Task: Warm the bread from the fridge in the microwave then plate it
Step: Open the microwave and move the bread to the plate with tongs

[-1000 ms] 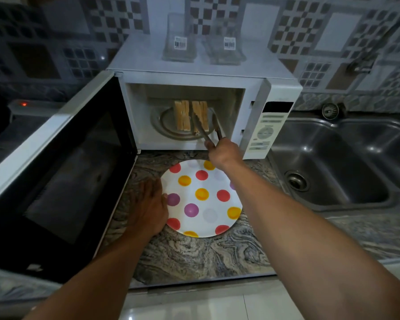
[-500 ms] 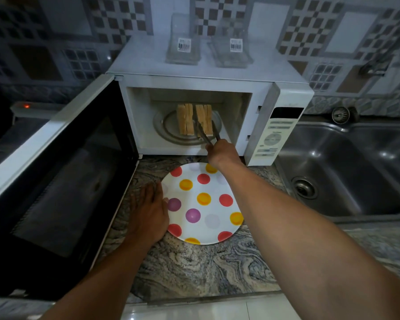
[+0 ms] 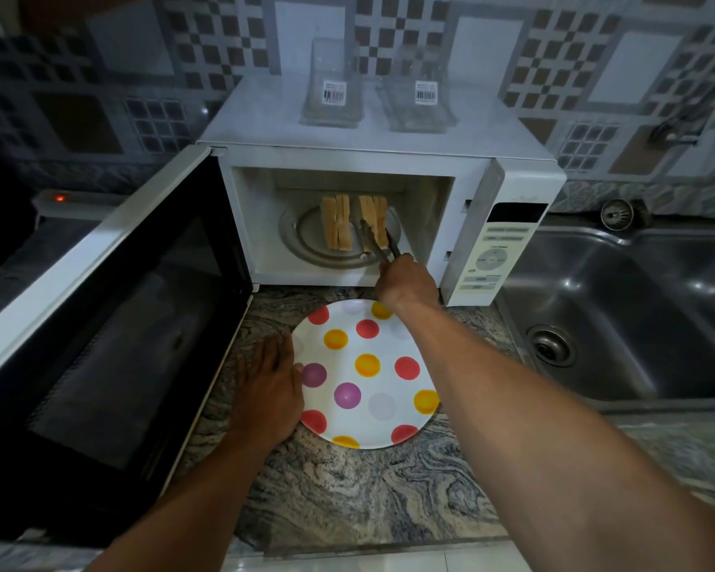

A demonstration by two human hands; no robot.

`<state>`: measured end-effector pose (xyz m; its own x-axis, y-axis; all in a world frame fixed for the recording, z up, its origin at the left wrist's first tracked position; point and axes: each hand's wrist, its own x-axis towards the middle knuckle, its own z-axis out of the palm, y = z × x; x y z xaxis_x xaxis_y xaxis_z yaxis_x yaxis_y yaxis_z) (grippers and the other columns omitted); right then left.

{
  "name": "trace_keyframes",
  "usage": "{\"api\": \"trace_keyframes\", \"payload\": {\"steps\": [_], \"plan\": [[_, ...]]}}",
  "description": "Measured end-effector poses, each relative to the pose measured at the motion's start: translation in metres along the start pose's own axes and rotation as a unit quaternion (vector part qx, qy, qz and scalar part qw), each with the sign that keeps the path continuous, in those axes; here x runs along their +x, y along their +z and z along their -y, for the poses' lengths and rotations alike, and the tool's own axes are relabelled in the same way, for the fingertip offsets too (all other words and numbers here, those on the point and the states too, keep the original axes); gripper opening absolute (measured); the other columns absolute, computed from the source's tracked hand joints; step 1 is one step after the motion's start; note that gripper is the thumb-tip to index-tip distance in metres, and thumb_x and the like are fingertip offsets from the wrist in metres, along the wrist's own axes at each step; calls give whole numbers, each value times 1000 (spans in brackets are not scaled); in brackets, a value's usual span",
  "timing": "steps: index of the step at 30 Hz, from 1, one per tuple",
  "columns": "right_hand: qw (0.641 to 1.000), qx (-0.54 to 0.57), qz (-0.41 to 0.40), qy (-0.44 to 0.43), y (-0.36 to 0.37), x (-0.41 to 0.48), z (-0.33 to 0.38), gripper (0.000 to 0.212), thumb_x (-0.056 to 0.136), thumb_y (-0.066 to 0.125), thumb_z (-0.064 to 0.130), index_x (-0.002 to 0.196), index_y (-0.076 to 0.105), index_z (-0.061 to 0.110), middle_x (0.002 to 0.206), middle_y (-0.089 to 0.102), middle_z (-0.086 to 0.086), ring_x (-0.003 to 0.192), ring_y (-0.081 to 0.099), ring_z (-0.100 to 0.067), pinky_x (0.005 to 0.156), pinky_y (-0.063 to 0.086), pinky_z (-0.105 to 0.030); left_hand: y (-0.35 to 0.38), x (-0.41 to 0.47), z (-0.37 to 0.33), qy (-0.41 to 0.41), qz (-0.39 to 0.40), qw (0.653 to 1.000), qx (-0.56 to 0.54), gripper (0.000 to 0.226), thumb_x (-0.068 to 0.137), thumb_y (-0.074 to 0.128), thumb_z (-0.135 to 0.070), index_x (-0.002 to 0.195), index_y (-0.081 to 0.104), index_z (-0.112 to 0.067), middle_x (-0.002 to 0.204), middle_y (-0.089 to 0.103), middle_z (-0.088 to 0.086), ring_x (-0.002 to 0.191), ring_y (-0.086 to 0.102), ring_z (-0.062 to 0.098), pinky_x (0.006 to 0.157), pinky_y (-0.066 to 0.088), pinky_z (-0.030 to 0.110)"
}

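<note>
The microwave (image 3: 389, 163) stands open on the tabletop (image 3: 347, 501), its door (image 3: 112, 324) swung to the left. In front of it lies the dotted plate (image 3: 368, 377). The left hand (image 3: 267, 390) rests flat beside the plate, fingers (image 3: 279, 348) straight, touching its left rim. The right hand (image 3: 407, 282) is the nearer one to the bread (image 3: 374, 214); its fingers are curled round the tongs (image 3: 378, 243). The bread stands on edge on the glass tray (image 3: 302, 237) inside, in two groups, long side running front to back. The arms of the tongs lie on both sides of the right group. Whether they already squeeze it I cannot tell; the tips are dark and blurred.
</note>
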<state>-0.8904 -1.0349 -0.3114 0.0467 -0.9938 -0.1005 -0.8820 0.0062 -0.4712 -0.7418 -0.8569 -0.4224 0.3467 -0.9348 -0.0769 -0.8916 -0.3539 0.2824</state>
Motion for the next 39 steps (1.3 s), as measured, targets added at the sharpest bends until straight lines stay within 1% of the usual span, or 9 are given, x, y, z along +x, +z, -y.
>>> {"api": "trace_keyframes", "payload": {"steps": [5, 10, 16, 19, 23, 29, 32, 36, 39], "plan": [[1000, -5, -2, -4, -3, -1, -4, 33, 100, 51, 27, 126, 54, 7, 120, 65, -14, 109, 63, -36, 82, 50, -40, -4, -1, -3, 3, 4, 1000, 13, 68, 95, 7, -36, 159, 4, -14, 167, 9, 10, 154, 0, 27, 122, -1, 43], [1000, 1, 13, 1, -4, -4, -9, 35, 102, 47, 31, 128, 52, 7, 122, 64, -14, 110, 63, -34, 85, 51, -40, -4, -2, -3, 2, -5, 1000, 3, 60, 106, 26, -29, 159, 4, -14, 166, 10, 12, 154, 2, 28, 122, 2, 45], [1000, 21, 20, 3, -4, -3, -7, 41, 102, 49, 33, 132, 47, 6, 129, 61, -16, 117, 60, -36, 87, 48, -40, -5, -3, -4, 3, -3, 1000, 9, 62, 101, 11, -35, 159, 5, -14, 166, 10, 11, 154, 2, 27, 122, 1, 45], [1000, 21, 21, -3, -2, 0, -5, 42, 102, 48, 38, 131, 46, 7, 127, 60, -16, 116, 60, -36, 86, 48, -41, -3, -1, -2, 5, -2, 1000, -1, 59, 105, 20, -31, 160, 6, -15, 166, 10, 10, 154, 1, 27, 123, 0, 45], [999, 22, 19, -14, 0, 4, -3, 42, 102, 48, 38, 130, 46, 7, 126, 61, -15, 115, 60, -34, 88, 49, -41, -1, -1, 0, 2, -16, 1000, -4, 71, 92, 12, -37, 159, 14, -14, 165, 18, 13, 153, 9, 30, 122, 5, 45], [1000, 9, 21, -8, 1, 9, 0, 33, 101, 49, 30, 126, 51, 9, 121, 64, -12, 108, 64, -32, 89, 54, -44, 1, -2, 1, 2, -25, 1000, -9, 70, 93, 13, -36, 159, 16, -13, 164, 20, 13, 153, 11, 30, 123, 6, 45], [1000, -14, 14, -14, -2, 7, -1, 31, 100, 49, 26, 126, 50, 9, 121, 64, -13, 109, 63, -34, 86, 53, -43, 0, -2, 0, 4, -20, 1000, -9, 70, 93, 12, -37, 159, 14, -14, 165, 18, 11, 153, 9, 28, 123, 3, 46], [1000, -20, 10, -14, -5, 2, -3, 33, 95, 58, 25, 125, 52, 11, 116, 66, -12, 105, 65, -34, 87, 56, -45, -3, -3, -2, 3, -16, 1000, -5, 71, 92, 10, -37, 159, 13, -13, 165, 16, 12, 153, 8, 29, 123, 2, 46], [1000, -13, 9, -9, -8, -4, -5, 34, 98, 53, 28, 127, 51, 10, 115, 67, -13, 104, 66, -34, 87, 56, -45, -4, -2, -3, 2, -5, 1000, 3, 64, 99, 10, -36, 159, 7, -15, 166, 12, 10, 154, 4, 28, 123, 2, 46]]}}
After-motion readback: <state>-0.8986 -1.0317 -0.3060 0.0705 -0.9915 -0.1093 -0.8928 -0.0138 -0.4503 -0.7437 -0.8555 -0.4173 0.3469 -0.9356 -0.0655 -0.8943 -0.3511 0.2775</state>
